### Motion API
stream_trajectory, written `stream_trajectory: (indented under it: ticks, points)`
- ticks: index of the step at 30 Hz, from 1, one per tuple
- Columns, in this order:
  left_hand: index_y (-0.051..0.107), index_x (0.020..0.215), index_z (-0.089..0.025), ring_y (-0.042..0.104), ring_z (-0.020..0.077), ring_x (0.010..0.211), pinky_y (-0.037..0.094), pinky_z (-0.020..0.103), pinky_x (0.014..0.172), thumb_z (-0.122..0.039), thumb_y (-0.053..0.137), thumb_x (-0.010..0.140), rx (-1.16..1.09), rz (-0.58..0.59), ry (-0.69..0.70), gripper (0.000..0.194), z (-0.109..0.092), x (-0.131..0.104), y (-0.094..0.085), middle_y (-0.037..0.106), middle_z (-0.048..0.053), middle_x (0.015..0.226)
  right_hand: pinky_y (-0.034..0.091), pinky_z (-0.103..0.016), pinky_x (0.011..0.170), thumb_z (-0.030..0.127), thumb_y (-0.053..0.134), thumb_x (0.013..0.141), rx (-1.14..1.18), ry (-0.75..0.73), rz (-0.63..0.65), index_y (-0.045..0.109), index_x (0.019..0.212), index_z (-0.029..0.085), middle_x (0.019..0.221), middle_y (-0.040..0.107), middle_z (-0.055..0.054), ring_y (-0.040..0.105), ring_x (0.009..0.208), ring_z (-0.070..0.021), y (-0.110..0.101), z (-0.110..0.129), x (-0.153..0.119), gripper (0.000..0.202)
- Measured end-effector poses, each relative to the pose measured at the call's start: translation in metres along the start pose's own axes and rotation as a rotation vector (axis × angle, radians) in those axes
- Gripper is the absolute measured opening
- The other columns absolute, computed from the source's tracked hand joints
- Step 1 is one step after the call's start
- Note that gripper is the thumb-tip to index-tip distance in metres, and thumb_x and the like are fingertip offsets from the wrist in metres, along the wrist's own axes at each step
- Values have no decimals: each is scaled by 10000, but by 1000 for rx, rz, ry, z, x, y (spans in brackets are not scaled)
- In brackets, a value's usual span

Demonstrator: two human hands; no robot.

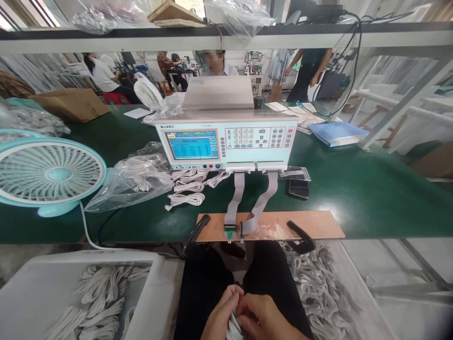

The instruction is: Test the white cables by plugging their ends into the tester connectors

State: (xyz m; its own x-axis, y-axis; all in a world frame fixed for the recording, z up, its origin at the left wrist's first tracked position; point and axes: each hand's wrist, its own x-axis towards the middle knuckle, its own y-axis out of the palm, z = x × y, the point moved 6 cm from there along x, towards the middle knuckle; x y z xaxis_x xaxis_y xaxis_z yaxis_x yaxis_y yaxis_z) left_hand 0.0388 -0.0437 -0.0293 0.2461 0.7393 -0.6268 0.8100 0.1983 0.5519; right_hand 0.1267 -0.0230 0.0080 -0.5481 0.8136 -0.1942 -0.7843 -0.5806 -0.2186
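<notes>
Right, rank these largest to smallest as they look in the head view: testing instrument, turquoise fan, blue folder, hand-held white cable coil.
Testing instrument
Turquoise fan
Blue folder
White cable coil, by its visible part; left hand and right hand hide some.

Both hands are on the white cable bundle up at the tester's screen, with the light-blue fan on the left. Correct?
Not at the screen: the head view shows the left hand and right hand on the white cable bundle low, over the lap. The light-blue fan is indeed on the left.
</notes>
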Motion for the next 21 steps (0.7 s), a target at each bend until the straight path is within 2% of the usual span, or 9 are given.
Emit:
stream_trajectory:
  ticks: [3,7,10,13,17,21]
  points:
    - [569,767,-193,456,96,565,321,206,550,-439,652,665,9,14,-23,279,-1,-3,2,468,-40,596,360,-164,526,11,478,631,-23,-17,-9,553,664,150,651,536,24,487,585,-105,-2,3,0,161]
    - [564,833,-214,485,103,562,342,214,557,-445,630,686,-62,59,-41,282,0,-7,9,518,-27,630,363,-166,519,11,469,614,-11,54,-54,573,707,150,649,543,22,493,586,-113,-1,-7,-1,197]
    - [566,867,-211,518,109,580,367,225,590,-428,620,701,-87,49,-52,279,3,-8,9,542,-17,675,379,-173,541,37,466,654,35,44,-42,571,745,156,679,569,16,513,608,-122,1,-7,-1,183]
    - [571,886,-211,556,126,620,391,241,627,-398,620,708,-103,18,-63,262,7,-5,6,569,-9,713,375,-172,545,56,456,684,26,-4,-10,535,666,159,671,561,15,520,626,-124,1,-3,1,131]
    - [594,894,-192,612,181,751,422,252,653,-355,632,707,-143,-14,-46,250,6,-1,5,631,28,792,379,-186,544,74,473,678,-44,-21,-14,526,671,160,671,559,8,516,617,-130,0,-5,5,101]
    - [636,892,-158,601,232,940,455,282,758,-268,638,692,-305,-80,-21,229,3,5,-1,675,81,898,396,-191,560,84,466,683,8,-85,-66,501,743,173,686,559,9,512,611,-127,2,-11,6,112]
